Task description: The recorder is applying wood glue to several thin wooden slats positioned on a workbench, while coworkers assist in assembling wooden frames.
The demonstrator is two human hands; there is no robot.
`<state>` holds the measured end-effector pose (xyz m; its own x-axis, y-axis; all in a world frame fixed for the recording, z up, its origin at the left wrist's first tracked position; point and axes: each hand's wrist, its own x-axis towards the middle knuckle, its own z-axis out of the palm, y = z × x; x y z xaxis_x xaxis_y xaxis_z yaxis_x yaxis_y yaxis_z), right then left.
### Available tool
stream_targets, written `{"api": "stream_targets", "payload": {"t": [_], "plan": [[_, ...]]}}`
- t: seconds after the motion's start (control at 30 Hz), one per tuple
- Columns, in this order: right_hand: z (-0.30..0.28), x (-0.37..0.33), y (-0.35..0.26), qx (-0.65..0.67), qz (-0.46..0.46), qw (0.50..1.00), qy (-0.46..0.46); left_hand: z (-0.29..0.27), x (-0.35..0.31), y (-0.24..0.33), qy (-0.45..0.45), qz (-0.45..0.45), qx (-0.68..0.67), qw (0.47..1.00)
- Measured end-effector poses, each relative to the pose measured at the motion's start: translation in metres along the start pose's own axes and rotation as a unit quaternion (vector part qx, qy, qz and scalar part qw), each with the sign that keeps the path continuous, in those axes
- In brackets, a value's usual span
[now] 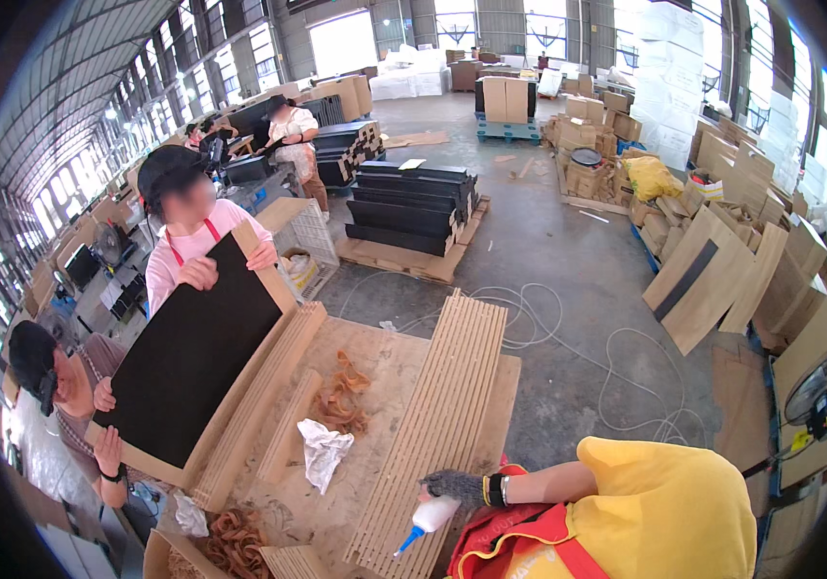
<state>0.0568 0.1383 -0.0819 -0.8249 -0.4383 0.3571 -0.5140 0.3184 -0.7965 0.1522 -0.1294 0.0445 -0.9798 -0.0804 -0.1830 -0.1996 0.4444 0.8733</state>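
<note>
My right hand (454,485), in a dark grey glove, is closed around a white squeeze bottle (435,513) with a blue nozzle. The bottle tilts down and left, its tip over the near end of a row of long, narrow wooden strips (433,415) laid side by side. Whether the tip touches them I cannot tell. A wider brown board (496,410) shows along the right side of the strips. My left hand is out of view.
Across the worktable (384,362), two co-workers hold a black-faced panel (196,352). Crumpled white paper (324,452) and brown curled strips (341,400) lie between. A hose (616,367) loops over the floor; a fan (819,391) stands at right.
</note>
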Motion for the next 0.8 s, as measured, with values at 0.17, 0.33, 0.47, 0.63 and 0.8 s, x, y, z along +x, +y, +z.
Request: {"api": "stream_targets", "payload": {"t": [0.17,0.33,0.47,0.63,0.8], "plan": [[0.018,-0.007,0.028,0.022,-0.028,0.999,0.025,-0.001,0.0,0.001,0.002,-0.004,-0.003,1.0],[-0.003,0.004,-0.03,0.223,0.125,0.964,0.072,0.001,0.0,-0.005,0.001,-0.006,-0.004,1.0],[-0.005,0.009,-0.031,0.302,0.175,0.936,0.042,-0.001,-0.001,-0.003,0.006,-0.011,-0.006,1.0],[-0.012,0.001,-0.02,0.244,0.1,0.963,0.045,0.006,0.002,0.0,-0.01,-0.003,-0.007,1.0],[-0.001,0.007,-0.026,0.32,0.131,0.937,0.054,0.001,-0.004,-0.002,0.009,-0.012,-0.011,1.0]]}}
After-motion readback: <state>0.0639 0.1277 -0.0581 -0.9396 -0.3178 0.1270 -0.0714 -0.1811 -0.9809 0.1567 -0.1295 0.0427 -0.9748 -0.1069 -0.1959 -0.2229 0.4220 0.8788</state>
